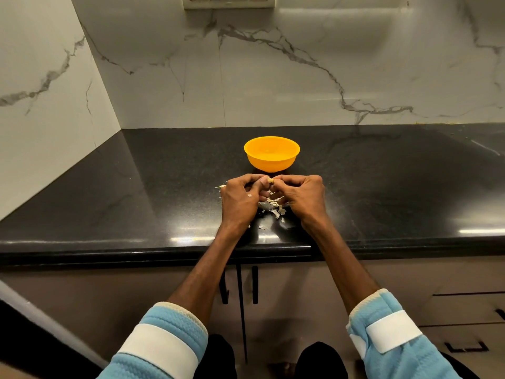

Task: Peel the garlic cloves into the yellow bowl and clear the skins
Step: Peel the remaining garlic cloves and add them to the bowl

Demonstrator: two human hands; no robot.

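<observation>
A yellow bowl (272,154) stands upright on the black counter (136,192), just beyond my hands. My left hand (240,199) and my right hand (302,196) meet in front of it, fingertips pinched together on one small garlic clove (271,181). The clove is mostly hidden by my fingers. Below and between my hands lies a pile of pale garlic skins (276,207), with a few flakes scattered toward the counter's front edge. What is inside the bowl cannot be made out.
A white marble wall rises behind and to the left of the counter. A switch panel (228,1) sits high on the back wall. Cabinet doors with dark handles (254,284) are below the counter edge.
</observation>
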